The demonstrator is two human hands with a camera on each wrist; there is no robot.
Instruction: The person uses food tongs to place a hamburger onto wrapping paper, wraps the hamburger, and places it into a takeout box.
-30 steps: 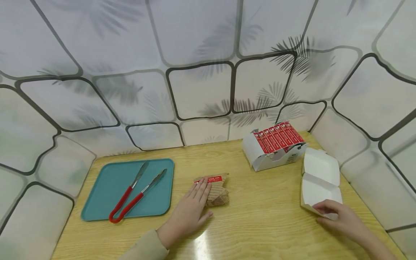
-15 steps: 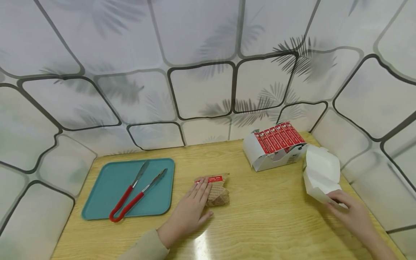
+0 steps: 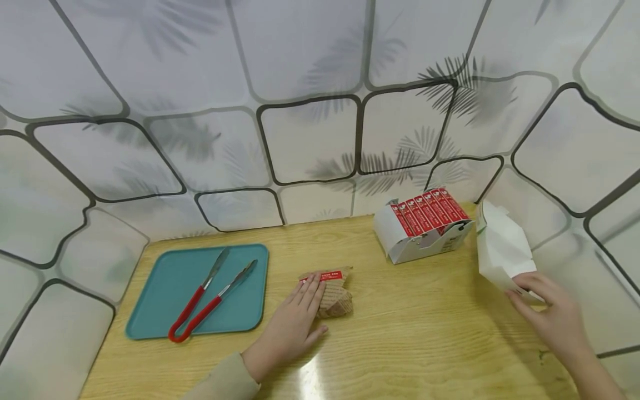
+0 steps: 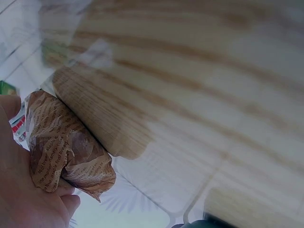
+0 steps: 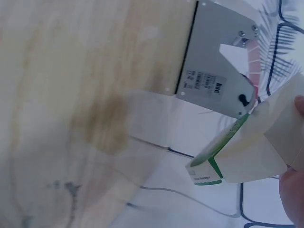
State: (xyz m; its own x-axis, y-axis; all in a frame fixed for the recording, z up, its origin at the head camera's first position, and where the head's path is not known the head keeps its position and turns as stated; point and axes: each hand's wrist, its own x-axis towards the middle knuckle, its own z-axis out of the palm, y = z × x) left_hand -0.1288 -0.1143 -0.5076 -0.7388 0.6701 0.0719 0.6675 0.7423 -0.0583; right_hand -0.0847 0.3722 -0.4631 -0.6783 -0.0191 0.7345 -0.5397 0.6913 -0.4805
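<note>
Hands work at opposite ends of a pale wooden table (image 3: pixel 400 339) walled in by white panels printed with dark lines and palm fronds. The left hand (image 3: pixel 292 328) lies flat on the wood near the middle, fingers straight and together, their tips resting on a small packet wrapped in brown printed paper (image 3: pixel 334 291) with a red label strip across its far end. The left wrist view shows the same wrapped packet (image 4: pixel 66 147) pressed against the palm side of that hand (image 4: pixel 21 190), the paper crumpled and covered in lettering; the grip here is a loose, flat touch and not a clasp.

The right hand (image 3: pixel 555 314) is at the right edge of the table, its fingers curled round the lower corner of a white folded carton (image 3: pixel 502 250), which it holds tilted up on edge, clear of the wood as far as the head view shows. From the right wrist view the carton (image 5: pixel 251 152) has a green-printed rim (the lettering is too small to read).

Just beside the carton, toward the back wall, stands a white dispenser box (image 3: pixel 422 225) carrying a row of red-labelled strips. Well apart on the left lies a teal tray (image 3: pixel 150 311) with red-handled metal tongs (image 3: pixel 210 300) resting on it.
</note>
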